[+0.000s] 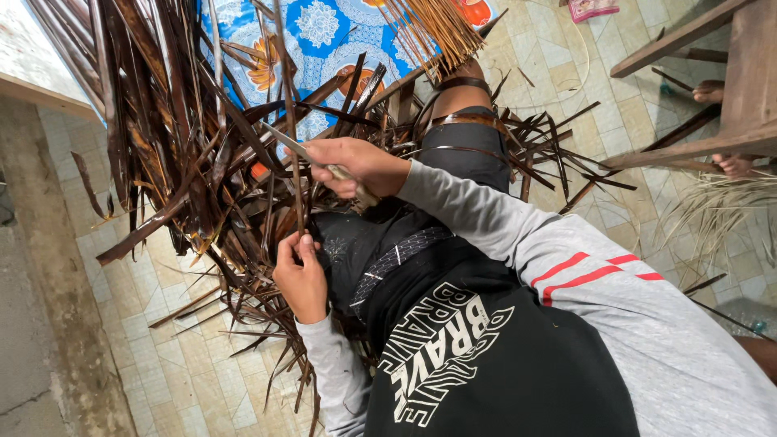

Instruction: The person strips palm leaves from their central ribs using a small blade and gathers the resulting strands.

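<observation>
Thin leaf rib pinched in left hand fingers, running up past knife gripped tight in right hand; both wrists bent inward.

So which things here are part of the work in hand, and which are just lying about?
In use: right hand gripping a pale-handled knife; left hand pinching a thin brown leaf rib; heap of dark dried leaf strips.
Lying about: bundle of tan sticks; blue patterned cloth; wooden bench.
</observation>
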